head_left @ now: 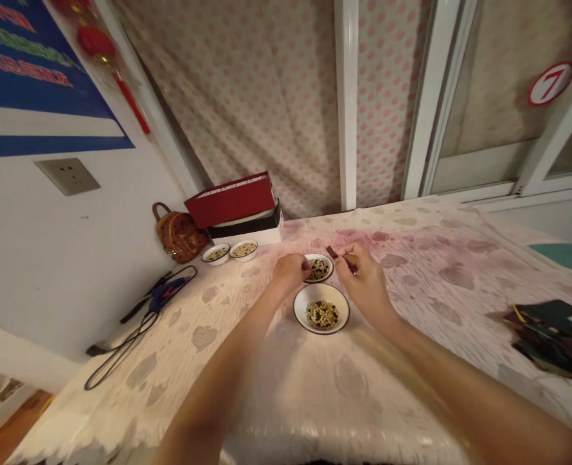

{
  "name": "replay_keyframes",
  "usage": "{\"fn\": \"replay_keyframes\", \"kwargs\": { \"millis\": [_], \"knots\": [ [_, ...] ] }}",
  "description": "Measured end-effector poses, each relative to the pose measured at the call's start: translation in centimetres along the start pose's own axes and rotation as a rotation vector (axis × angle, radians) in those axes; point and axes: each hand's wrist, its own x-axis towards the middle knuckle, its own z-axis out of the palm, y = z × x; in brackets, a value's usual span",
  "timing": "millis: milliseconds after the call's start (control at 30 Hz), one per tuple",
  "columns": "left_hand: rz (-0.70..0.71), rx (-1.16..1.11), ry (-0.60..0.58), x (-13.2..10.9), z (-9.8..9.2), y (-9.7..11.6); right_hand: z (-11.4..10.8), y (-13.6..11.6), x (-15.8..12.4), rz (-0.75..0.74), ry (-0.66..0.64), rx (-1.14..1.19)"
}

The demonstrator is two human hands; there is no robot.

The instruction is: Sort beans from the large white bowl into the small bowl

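My left hand [290,270] is over the left rim of the farther small bowl [321,276], fingers pinched together at its dark and pale bead-like pieces. Whatever sits between those fingertips is too small to make out. Just right of that bowl, my right hand [363,274] is closed around a small brown strip [332,252], whose darker end sticks out to the left. Nearer to me stands a larger white bowl [302,320] with a dark rim. More black, yellowish and pale bead-like pieces lie in its bottom.
Two small bowls [216,254] of similar pieces stand back left, before a red box [232,200] on a white one. Beside them are a brown mini backpack [180,234] and a blue corded tool [164,294]. Dark fabric pieces [552,336] lie at right on the patterned tablecloth [286,387].
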Motion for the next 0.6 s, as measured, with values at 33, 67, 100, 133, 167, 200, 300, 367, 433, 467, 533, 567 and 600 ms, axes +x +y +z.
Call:
{"fn": "replay_keyframes", "kwargs": {
  "millis": [33,67,100,133,167,200,300,367,433,467,533,567,600],
  "knots": [
    [-0.002,-0.009,0.001,-0.1,0.0,-0.1,0.0,0.0,0.0,0.002,0.001,-0.002],
    [-0.001,-0.023,0.0,-0.2,0.0,-0.1,0.1,0.1,0.0,0.003,0.003,-0.004],
    [0.003,-0.039,-0.002,-0.2,0.0,-0.1,0.1,0.1,0.0,0.002,0.003,-0.007],
    [0.011,-0.054,-0.006,-0.1,0.1,-0.1,0.2,0.1,0.0,0.001,0.002,-0.01],
    [0.023,-0.062,-0.012,0.0,0.2,0.0,0.2,0.2,0.0,0.0,-0.001,-0.011],
    [0.037,-0.062,-0.017,0.1,0.2,0.1,0.2,0.2,0.0,0.0,-0.005,-0.01],
    [0.064,-0.035,-0.019,0.5,0.4,0.5,0.2,0.3,0.0,0.005,-0.015,0.0],
    [0.067,-0.03,-0.006,0.5,0.6,0.4,0.2,0.3,0.0,0.011,-0.016,0.002],
    [0.063,-0.065,0.02,0.4,0.6,0.1,0.1,0.3,0.0,0.014,-0.016,-0.004],
    [0.058,-0.1,0.036,0.4,0.7,-0.1,0.1,0.3,0.0,0.016,-0.015,-0.007],
    [0.04,-0.204,0.08,0.2,0.8,-0.6,0.1,0.3,-0.1,0.02,-0.018,-0.007],
    [0.03,-0.274,0.104,0.0,0.8,-0.9,0.1,0.3,-0.1,0.023,-0.023,-0.003],
    [0.023,-0.358,0.13,-0.1,0.9,-1.1,0.1,0.3,-0.1,0.026,-0.026,0.002]
  ]
}}
